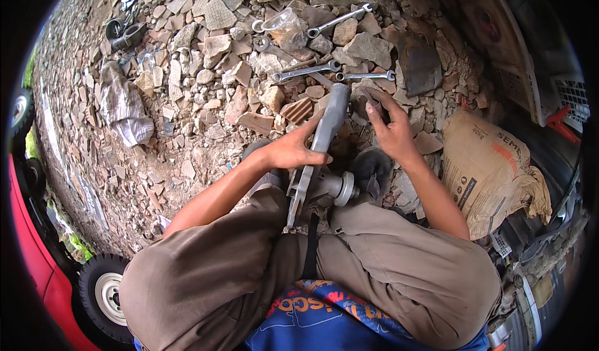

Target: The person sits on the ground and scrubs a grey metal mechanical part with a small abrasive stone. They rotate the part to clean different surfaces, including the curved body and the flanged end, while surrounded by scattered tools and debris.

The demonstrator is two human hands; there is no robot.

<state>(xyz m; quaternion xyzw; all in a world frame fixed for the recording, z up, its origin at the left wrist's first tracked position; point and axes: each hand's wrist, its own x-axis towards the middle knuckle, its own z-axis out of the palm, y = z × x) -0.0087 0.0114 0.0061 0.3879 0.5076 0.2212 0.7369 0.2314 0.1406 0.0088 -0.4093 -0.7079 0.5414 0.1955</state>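
Observation:
My left hand (293,148) is closed around a long grey cast-metal part (330,121), held between my knees. The part has a thick, blunt far end, a forked near end and a pale round cap (345,189) on its right side. To the right of its far end is my right hand (393,129), thumb and forefinger curved and a little apart, with nothing visible between them. Its other fingers are partly hidden. Beyond the part, several combination wrenches lie on the rubble, among them a long wrench (306,72), a short wrench (365,76) and a farther wrench (340,20).
Broken tile and stones cover the ground. A clear plastic bag (287,30) lies among the wrenches. At left are a grey cloth (125,105) and a red vehicle (37,245) with a wheel (107,295). A brown paper sack (490,170) lies at right, beside dark panels.

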